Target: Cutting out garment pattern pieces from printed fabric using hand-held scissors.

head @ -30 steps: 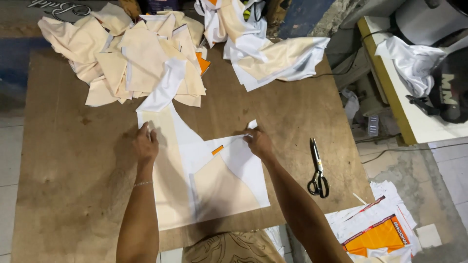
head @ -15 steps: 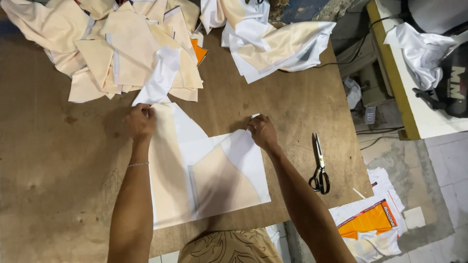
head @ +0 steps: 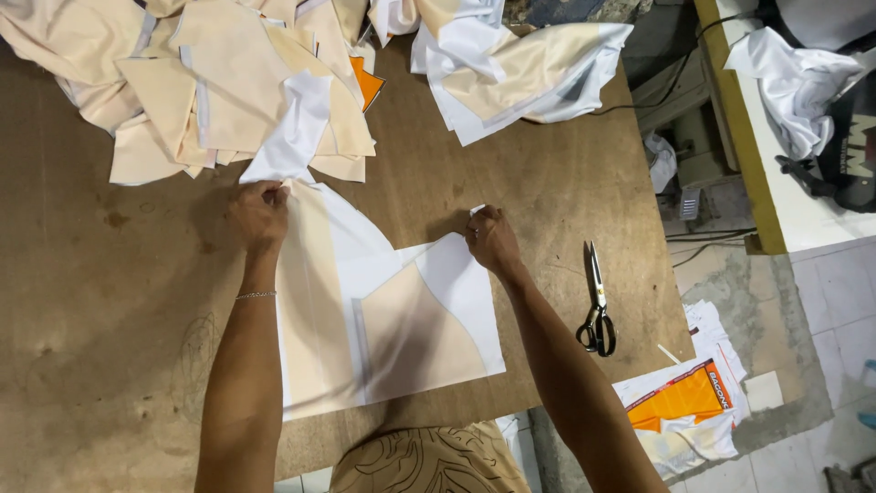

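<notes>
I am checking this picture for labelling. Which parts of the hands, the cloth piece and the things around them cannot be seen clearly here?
- Head view: fingertips of the left hand and right hand are curled under, so the grip on the cloth piece is hidden.
- The forearms cover parts of that cloth.
- The cloth pile is cut off by the top edge.
- The scissors: too small to tell whether the blades are fully closed.
</notes>
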